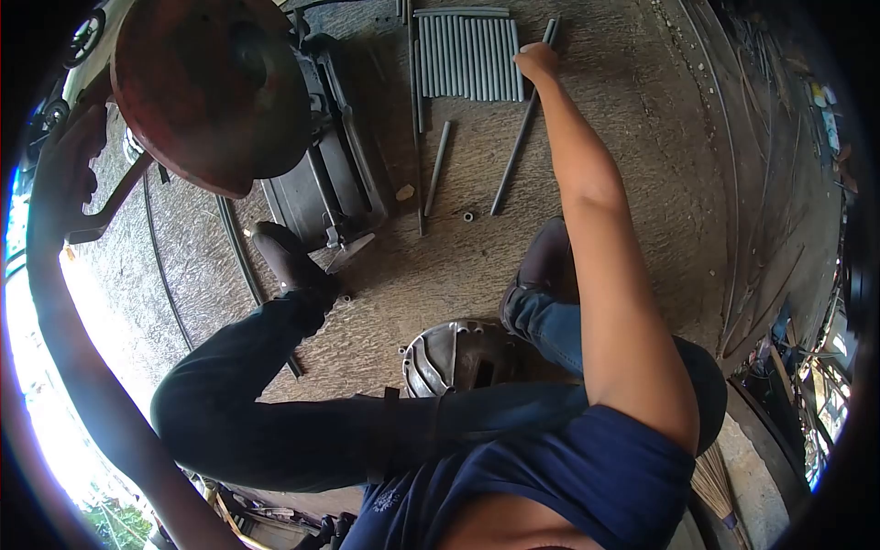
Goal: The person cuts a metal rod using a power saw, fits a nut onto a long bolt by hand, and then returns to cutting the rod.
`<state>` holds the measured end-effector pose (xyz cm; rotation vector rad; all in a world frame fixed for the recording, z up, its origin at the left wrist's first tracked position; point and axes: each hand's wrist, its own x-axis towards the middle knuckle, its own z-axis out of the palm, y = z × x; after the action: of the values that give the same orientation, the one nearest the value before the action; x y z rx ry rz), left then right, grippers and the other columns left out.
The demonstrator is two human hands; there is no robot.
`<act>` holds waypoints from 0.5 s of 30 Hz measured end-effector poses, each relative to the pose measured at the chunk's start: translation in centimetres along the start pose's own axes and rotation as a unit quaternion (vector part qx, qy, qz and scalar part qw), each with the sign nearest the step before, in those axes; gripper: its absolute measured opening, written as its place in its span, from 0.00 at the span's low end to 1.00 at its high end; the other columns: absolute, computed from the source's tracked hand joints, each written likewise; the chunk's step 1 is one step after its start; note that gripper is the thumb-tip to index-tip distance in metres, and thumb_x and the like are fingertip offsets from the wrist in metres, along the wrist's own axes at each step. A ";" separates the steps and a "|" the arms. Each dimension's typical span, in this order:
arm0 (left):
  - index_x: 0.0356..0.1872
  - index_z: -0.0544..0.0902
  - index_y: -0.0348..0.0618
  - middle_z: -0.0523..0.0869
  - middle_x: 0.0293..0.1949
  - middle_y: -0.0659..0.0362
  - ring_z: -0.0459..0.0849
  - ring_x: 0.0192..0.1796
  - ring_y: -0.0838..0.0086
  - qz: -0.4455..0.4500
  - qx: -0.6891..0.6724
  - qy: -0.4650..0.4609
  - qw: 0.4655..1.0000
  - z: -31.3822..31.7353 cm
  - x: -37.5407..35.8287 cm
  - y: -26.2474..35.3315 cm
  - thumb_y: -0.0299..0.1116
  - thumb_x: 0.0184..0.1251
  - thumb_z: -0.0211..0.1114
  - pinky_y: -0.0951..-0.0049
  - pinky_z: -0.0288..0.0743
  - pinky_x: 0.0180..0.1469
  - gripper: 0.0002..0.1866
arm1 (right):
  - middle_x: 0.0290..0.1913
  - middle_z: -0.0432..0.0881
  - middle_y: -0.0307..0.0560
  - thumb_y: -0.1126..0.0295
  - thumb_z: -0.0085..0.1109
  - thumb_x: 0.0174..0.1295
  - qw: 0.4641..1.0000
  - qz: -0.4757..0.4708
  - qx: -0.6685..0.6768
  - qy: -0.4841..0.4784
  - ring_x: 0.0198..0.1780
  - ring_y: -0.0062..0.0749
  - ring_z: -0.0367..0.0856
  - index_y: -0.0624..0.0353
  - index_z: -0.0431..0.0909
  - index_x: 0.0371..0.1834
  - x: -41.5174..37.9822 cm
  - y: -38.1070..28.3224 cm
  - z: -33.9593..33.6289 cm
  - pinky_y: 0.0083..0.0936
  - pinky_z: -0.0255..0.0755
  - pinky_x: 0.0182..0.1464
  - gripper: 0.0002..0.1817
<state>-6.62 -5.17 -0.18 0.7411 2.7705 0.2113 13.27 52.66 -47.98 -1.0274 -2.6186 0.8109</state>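
Note:
At the upper left, my left hand [82, 151] is closed around the handle [115, 202] of a cut-off saw, partly in shadow. The saw's round reddish guard [206, 87] looms close to the camera, above its metal base [302, 197]. My right arm reaches to the far side, where my right hand [539, 62] grips a long grey metal rod [518, 151] near its upper end. Just left of that hand lies a neat row of short cut rods [469, 60], side by side on the ground. A single cut rod [439, 165] lies apart, nearer to me.
A small metal nut [469, 216] lies on the rough concrete floor [642, 266]. Between my legs sits a ribbed metal housing [454, 357]. Thin bars [240, 252] run along the floor at left. A broom [715, 486] and clutter stand at right.

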 end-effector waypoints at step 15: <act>0.74 0.67 0.46 0.78 0.62 0.48 0.84 0.53 0.61 0.308 0.253 0.041 0.916 -0.8 1.3 -4.7 0.19 0.37 0.78 0.68 0.82 0.46 0.53 | 0.46 0.89 0.54 0.63 0.70 0.54 1.000 0.017 0.022 0.013 0.51 0.49 0.87 0.53 0.91 0.39 0.9 2.0 1.7 0.41 0.81 0.55 0.11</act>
<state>-10.13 -8.64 -0.68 1.7617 2.5835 -0.3908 13.05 53.77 -50.56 -1.0664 -2.5570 0.8531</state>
